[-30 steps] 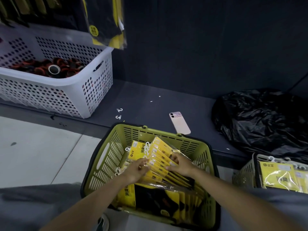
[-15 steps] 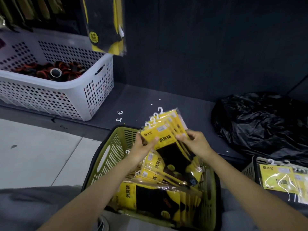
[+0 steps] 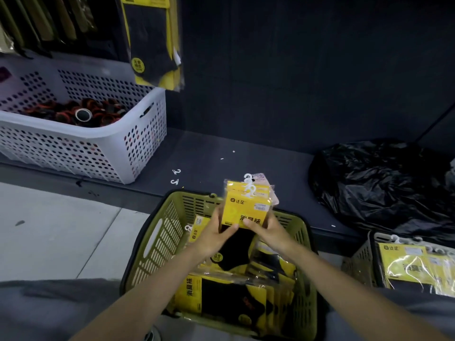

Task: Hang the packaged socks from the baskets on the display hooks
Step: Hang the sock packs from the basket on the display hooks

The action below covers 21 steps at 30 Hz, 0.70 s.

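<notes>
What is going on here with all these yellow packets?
A person is stocking a sock display. The left hand and the right hand grip a stack of packaged socks, hooks up, above a green basket that holds many more. The stack is not yet hung. Hanging packets show at upper left, and a second basket of packets sits at right.

The sock packs (image 3: 246,212) at the centre are sealed in clear, glossy plastic film over what looks like yellow printed card. Their small hooks (image 3: 249,184) are smooth white plastic. The green basket (image 3: 157,242) at 6 o'clock is matt moulded plastic with slotted walls. At 10 o'clock the white basket (image 3: 73,153) is perforated plastic with a faint sheen. The black bag (image 3: 381,183) at 3 o'clock is thin, crinkled, shiny plastic. The shelf (image 3: 246,153) looks dark, smooth and matt. The floor (image 3: 61,230) at 8 o'clock is pale, smooth tile.
</notes>
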Tool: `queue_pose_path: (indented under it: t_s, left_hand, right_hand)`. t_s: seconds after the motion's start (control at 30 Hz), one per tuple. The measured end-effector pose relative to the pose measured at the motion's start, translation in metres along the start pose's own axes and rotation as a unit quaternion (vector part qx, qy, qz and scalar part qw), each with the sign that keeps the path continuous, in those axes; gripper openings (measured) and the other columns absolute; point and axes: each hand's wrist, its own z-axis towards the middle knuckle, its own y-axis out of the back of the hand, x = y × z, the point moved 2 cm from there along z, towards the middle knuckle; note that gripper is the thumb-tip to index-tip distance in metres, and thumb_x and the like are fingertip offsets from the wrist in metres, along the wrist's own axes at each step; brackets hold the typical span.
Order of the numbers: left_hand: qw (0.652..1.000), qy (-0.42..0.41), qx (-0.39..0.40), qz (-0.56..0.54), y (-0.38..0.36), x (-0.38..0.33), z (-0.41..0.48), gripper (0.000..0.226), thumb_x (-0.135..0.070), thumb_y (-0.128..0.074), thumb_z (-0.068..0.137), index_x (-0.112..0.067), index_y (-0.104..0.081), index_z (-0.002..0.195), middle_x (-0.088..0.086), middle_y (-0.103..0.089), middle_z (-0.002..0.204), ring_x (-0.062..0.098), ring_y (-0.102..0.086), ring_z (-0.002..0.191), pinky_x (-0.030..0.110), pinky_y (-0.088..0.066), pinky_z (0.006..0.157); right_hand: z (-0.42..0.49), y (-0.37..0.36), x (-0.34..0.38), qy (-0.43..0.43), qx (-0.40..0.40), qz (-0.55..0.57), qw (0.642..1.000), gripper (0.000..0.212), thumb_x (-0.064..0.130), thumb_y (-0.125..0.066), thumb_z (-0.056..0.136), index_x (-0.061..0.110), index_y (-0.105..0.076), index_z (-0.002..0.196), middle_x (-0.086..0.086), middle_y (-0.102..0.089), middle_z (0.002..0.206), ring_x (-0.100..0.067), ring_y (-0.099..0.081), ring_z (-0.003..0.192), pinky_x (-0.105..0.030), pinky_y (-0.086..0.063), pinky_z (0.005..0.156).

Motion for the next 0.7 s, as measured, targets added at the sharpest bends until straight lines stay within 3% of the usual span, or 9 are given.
queue_pose_path:
  t_s: [0.07,0.17,0.33,0.47,0.57,0.63,0.7]
  left_hand:
    - [1.000,0.008,0.013,-0.013,0.003,-0.004,0.003,0.044,-0.018,-0.056,0.094,-0.026,-0.033,0.130,-0.017,-0.053,0.118,-0.002,-0.055,0.111,0.008,-0.046,0.080]
    - [0.999,0.002,0.018,-0.039,0.022,-0.028,0.012,0.039,-0.007,-0.059,0.091,-0.014,-0.045,0.127,-0.003,-0.060,0.122,-0.010,-0.060,0.098,0.008,-0.047,0.078]
    - [0.996,-0.080,0.038,0.012,0.077,-0.118,0.026,0.042,-0.024,-0.067,0.086,-0.018,-0.056,0.126,-0.006,-0.066,0.121,0.005,-0.061,0.110,0.018,-0.048,0.091]
    - [0.985,-0.172,0.007,0.012,0.127,-0.190,0.024,0.041,-0.031,-0.067,0.081,-0.026,-0.056,0.121,-0.014,-0.068,0.114,0.000,-0.062,0.106,0.012,-0.049,0.084]
    - [0.974,-0.224,-0.033,-0.014,0.166,-0.223,0.017,0.052,-0.031,-0.069,0.082,-0.018,-0.052,0.130,-0.004,-0.064,0.125,0.013,-0.059,0.117,0.031,-0.046,0.099]
    - [0.965,-0.252,-0.068,-0.032,0.192,-0.236,0.009,0.057,-0.040,-0.074,0.079,-0.022,-0.053,0.128,-0.003,-0.064,0.126,0.014,-0.059,0.118,0.038,-0.043,0.102]
    - [0.957,-0.270,-0.097,-0.041,0.213,-0.243,0.000,0.061,-0.052,-0.075,0.071,-0.031,-0.054,0.125,-0.008,-0.064,0.125,0.010,-0.059,0.117,0.038,-0.043,0.102]
  right_hand:
    - [0.000,0.004,0.006,0.012,-0.013,0.004,1.000,0.034,0.023,-0.065,0.088,0.036,-0.047,0.114,0.020,-0.060,0.110,0.010,-0.060,0.100,-0.003,-0.046,0.071]
    - [0.005,0.012,0.034,0.063,-0.040,0.011,0.997,0.032,0.017,-0.066,0.088,0.032,-0.053,0.112,0.017,-0.064,0.110,0.008,-0.063,0.096,-0.004,-0.046,0.073]
    - [0.015,0.015,0.117,0.164,-0.076,0.049,0.982,0.038,0.028,-0.070,0.080,0.028,-0.054,0.115,0.013,-0.069,0.109,0.004,-0.063,0.102,-0.010,-0.049,0.079]
    - [0.022,0.001,0.199,0.259,-0.139,0.118,0.949,0.048,0.035,-0.074,0.069,0.026,-0.054,0.112,0.018,-0.071,0.102,0.003,-0.065,0.097,-0.011,-0.050,0.075]
    - [0.027,-0.017,0.256,0.318,-0.172,0.110,0.926,0.060,0.036,-0.076,0.068,0.025,-0.050,0.121,0.011,-0.064,0.112,0.001,-0.063,0.100,-0.019,-0.053,0.081]
    - [0.031,-0.031,0.288,0.348,-0.180,0.108,0.914,0.052,0.028,-0.077,0.073,0.026,-0.053,0.119,0.006,-0.059,0.117,-0.002,-0.061,0.101,-0.023,-0.054,0.084]
    - [0.036,-0.047,0.311,0.367,-0.166,0.118,0.908,0.038,0.020,-0.076,0.077,0.026,-0.058,0.111,0.002,-0.062,0.112,0.000,-0.062,0.092,-0.018,-0.053,0.078]
